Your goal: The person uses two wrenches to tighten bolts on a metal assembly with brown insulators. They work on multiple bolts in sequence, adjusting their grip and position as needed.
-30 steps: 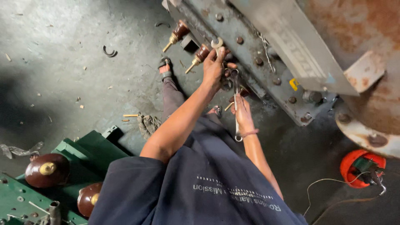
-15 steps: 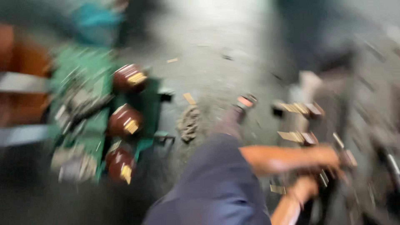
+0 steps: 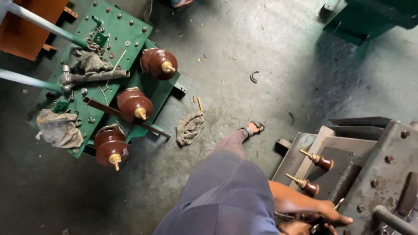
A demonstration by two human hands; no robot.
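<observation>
At the lower right of the frame, a slim metal tool (image 3: 337, 203) with a bright, shiny end juts up and to the right out of the hands, tilted. It lies against the grey, rusty metal cover (image 3: 383, 174), just below two small brown bushings (image 3: 310, 186) with brass tips that point up-left. Most of the tool's length is hidden.

Both hands are seen low at the frame's right corner, close together. The left hand (image 3: 324, 213) is stretched flat, fingers extended. The right hand (image 3: 300, 227) sits just beneath it, partly cut off; its grip cannot be judged.
</observation>
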